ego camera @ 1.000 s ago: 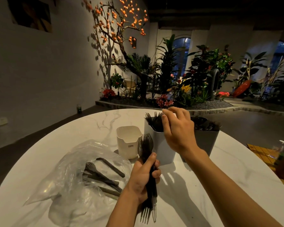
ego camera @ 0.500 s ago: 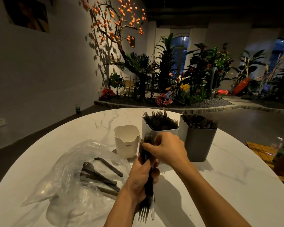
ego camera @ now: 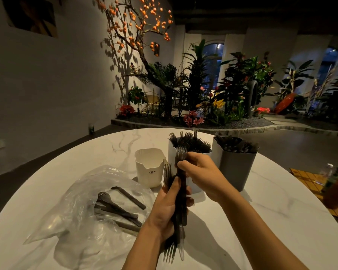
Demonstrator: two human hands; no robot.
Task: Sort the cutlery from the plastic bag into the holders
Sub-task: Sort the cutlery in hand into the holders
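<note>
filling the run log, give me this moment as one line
left hand: grips bundle of dark plastic cutlery | right hand: pinches one dark fork from bundle | short white holder: looks empty

The only readable text is a small dark printed word, "CRBW" or close to it, on the near face of the short cream holder [ego camera: 149, 167], which stands on the worktop [ego camera: 261, 221] left of the taller holders; the third letter is too small to be sure of. Nothing else in the scene carries lettering that can be made out
</note>
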